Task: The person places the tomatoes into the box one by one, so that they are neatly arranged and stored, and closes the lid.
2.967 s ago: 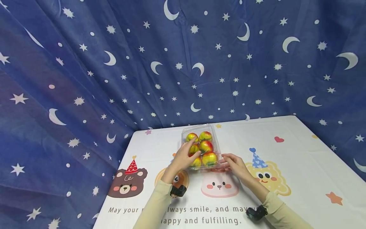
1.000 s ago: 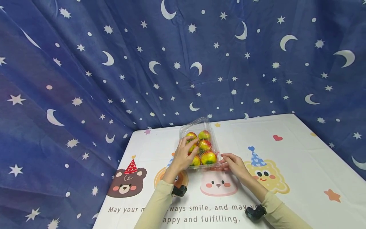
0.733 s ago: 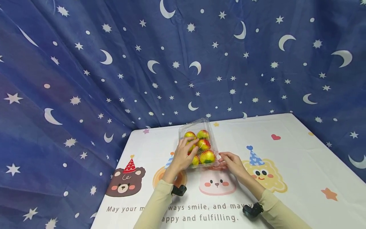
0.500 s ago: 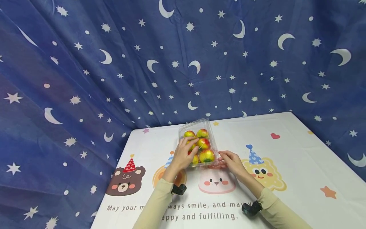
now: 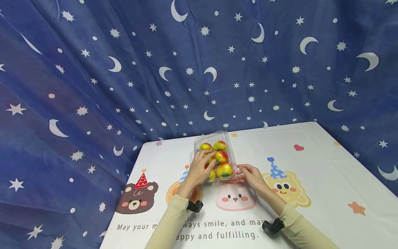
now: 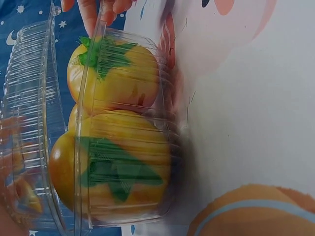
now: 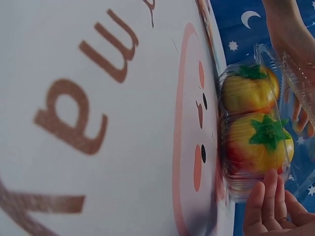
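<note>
A clear plastic clamshell box (image 5: 231, 155) sits on the table, filled with several yellow-red fruits (image 5: 224, 170) that have green leafy tops. In the left wrist view its ridged lid (image 6: 22, 73) stands slightly apart from the base. My left hand (image 5: 198, 168) lies over the lid's left half, fingers spread and fairly straight, covering some of the fruit. At the near right corner, my right hand (image 5: 252, 175) pinches the box's rim between thumb and fingers. Those fingertips (image 7: 270, 178) show right against the box's corner in the right wrist view.
A white tablecloth (image 5: 326, 180) printed with cartoon faces and lettering covers the table. Behind it and at the left hangs a blue curtain (image 5: 186, 41) with stars and moons. Black wrist cameras (image 5: 273, 226) sit on both forearms.
Since three seconds ago the lid's far end has risen, then sunk a little over the last second. My left fingers have moved slightly across the lid; the right hand keeps to the same corner.
</note>
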`<move>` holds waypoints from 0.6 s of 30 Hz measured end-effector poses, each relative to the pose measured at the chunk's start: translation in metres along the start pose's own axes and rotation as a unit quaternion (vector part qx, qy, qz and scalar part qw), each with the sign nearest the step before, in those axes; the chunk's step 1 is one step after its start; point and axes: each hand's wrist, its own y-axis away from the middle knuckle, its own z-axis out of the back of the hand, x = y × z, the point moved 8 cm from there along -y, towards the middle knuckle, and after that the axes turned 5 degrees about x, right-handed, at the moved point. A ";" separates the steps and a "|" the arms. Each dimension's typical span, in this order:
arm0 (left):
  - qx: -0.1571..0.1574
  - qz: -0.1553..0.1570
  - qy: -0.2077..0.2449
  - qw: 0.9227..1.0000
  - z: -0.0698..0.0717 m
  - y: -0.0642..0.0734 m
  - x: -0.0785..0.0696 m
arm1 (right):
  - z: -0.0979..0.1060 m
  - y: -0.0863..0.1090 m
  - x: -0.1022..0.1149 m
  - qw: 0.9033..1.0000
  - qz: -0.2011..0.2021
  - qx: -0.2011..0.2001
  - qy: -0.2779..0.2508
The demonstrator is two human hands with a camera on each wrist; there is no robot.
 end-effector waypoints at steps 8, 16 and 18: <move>0.002 0.001 -0.006 1.000 -0.001 -0.001 -0.001 | 0.000 -0.001 -0.001 1.000 -0.004 -0.002 -0.001; 0.006 -0.007 -0.010 1.000 -0.004 -0.002 -0.003 | 0.000 -0.001 -0.001 1.000 -0.004 -0.001 -0.003; 0.004 -0.010 -0.010 1.000 -0.004 -0.002 -0.004 | 0.000 -0.001 -0.001 1.000 0.000 0.000 -0.005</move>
